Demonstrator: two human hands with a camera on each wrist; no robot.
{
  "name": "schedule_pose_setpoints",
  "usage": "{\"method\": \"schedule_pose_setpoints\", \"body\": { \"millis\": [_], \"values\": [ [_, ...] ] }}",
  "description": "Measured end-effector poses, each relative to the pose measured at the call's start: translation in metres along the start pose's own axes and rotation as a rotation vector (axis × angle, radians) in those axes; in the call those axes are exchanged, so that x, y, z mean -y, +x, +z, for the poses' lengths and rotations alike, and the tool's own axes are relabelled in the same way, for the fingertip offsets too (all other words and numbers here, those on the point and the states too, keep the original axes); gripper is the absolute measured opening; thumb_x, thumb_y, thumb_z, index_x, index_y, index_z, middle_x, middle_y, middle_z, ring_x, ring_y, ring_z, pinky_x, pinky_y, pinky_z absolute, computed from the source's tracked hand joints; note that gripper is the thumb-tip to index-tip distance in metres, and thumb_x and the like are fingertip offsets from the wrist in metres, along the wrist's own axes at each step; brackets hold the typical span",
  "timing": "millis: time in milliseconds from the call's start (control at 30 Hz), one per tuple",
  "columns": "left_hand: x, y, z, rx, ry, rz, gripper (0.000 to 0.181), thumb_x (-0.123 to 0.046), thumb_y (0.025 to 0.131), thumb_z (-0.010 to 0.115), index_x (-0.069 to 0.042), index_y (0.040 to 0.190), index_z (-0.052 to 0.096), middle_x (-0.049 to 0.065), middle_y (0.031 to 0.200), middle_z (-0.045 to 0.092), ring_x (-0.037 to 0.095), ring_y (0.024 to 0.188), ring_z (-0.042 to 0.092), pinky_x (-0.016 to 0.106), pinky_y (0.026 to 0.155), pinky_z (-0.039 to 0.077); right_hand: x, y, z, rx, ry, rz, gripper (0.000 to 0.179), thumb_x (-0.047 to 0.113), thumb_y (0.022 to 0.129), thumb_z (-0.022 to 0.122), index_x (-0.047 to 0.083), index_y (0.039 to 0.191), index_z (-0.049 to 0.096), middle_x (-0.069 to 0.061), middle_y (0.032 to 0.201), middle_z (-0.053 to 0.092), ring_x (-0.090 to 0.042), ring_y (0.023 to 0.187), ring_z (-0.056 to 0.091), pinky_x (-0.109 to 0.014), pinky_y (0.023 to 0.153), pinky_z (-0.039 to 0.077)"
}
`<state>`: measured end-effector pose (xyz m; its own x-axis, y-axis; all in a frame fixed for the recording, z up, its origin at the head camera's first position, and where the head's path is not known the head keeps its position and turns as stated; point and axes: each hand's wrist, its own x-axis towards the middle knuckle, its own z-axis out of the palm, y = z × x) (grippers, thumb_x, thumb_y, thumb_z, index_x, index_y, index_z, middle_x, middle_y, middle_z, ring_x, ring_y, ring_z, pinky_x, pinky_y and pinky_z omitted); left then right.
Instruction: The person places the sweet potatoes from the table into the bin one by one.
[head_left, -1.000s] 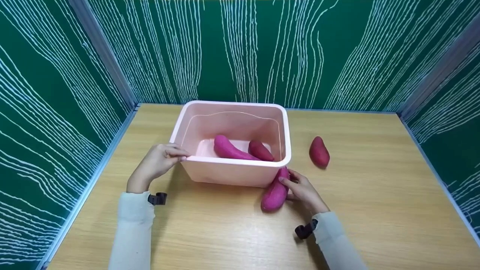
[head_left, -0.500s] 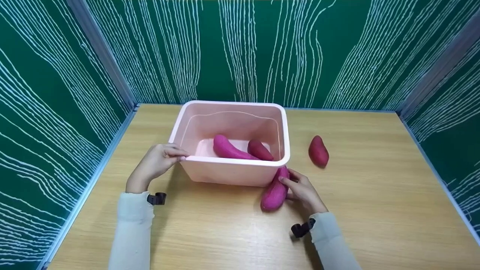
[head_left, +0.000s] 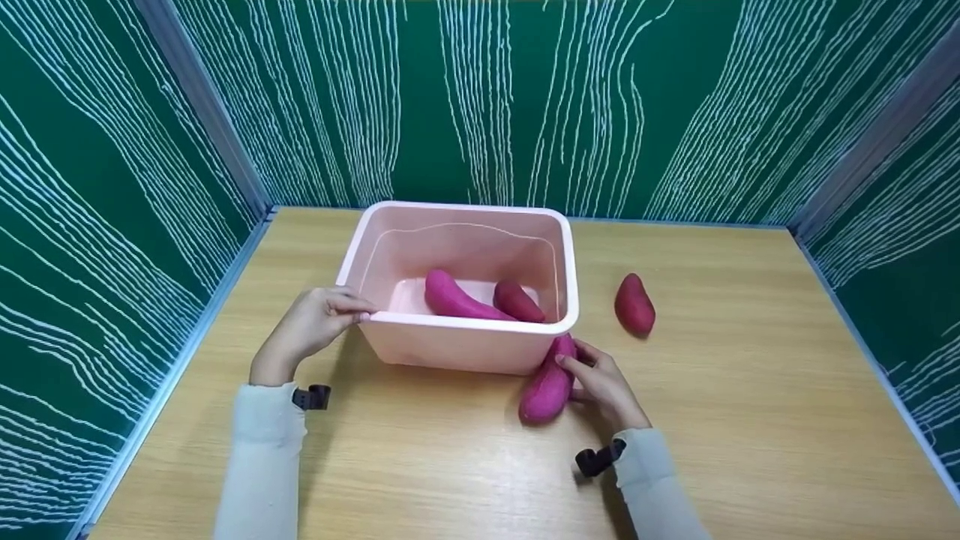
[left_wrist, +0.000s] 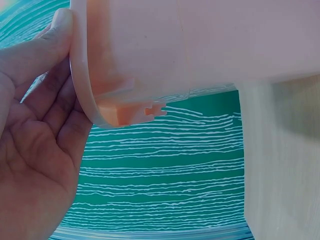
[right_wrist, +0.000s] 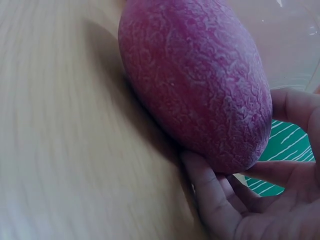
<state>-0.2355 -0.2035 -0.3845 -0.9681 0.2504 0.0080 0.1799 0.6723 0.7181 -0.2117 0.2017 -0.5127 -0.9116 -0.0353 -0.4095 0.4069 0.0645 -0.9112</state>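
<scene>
A pale pink plastic bin point(head_left: 461, 349) stands near the middle of the wooden table. My left hand point(head_left: 311, 326) pinches its rim at the near left corner; the left wrist view shows the thumb and fingers on either side of the bin's lip point(left_wrist: 79, 65). By the near right corner, my right hand point(head_left: 606, 382) grips a magenta sweet potato point(head_left: 546, 390), whose wrinkled skin fills much of the right wrist view. Its far end touches or lies very close to the bin. Inside lie a curved magenta sweet potato point(head_left: 457, 298) and a darker red one point(head_left: 517, 301).
Another red sweet potato point(head_left: 635, 306) lies on the table point(head_left: 750, 375), right of the bin. Green panels point(head_left: 427, 97) with white wavy lines enclose the back and both sides. Each wrist wears a small black camera.
Both hands keep their holds, and the bin and sweet potatoes stay in place. The right forearm and its wrist camera have shifted slightly left; the whole view drifts a little.
</scene>
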Motion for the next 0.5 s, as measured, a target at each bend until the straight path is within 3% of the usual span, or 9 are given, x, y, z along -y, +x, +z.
{"method": "schedule_pose_setpoints", "body": {
  "millis": [333, 500],
  "values": [
    [-0.0013, -0.001, -0.0003, -0.021, 0.024, 0.035, 0.018, -0.009, 0.087, 0.069, -0.01, 0.104, 0.076, 0.012, 0.113, 0.069, 0.032, 0.109, 0.059, 0.045, 0.095, 0.053, -0.0013, 0.001, 0.0006, -0.015, 0.013, -0.004, 0.07, 0.022, 0.093, 0.059, 0.002, 0.151, 0.026, -0.019, 0.15, 0.031, -0.022, 0.116, 0.051, -0.032, 0.081, 0.058],
    [-0.0013, -0.0004, 0.0, -0.011, 0.009, 0.01, 0.019, -0.009, 0.088, 0.069, -0.011, 0.105, 0.076, 0.011, 0.114, 0.069, 0.032, 0.112, 0.058, 0.045, 0.095, 0.052, -0.0005, 0.001, 0.0, -0.031, -0.004, 0.0, 0.07, 0.023, 0.093, 0.06, 0.002, 0.151, 0.026, -0.02, 0.15, 0.032, -0.026, 0.121, 0.048, -0.031, 0.081, 0.058]
  ]
}}
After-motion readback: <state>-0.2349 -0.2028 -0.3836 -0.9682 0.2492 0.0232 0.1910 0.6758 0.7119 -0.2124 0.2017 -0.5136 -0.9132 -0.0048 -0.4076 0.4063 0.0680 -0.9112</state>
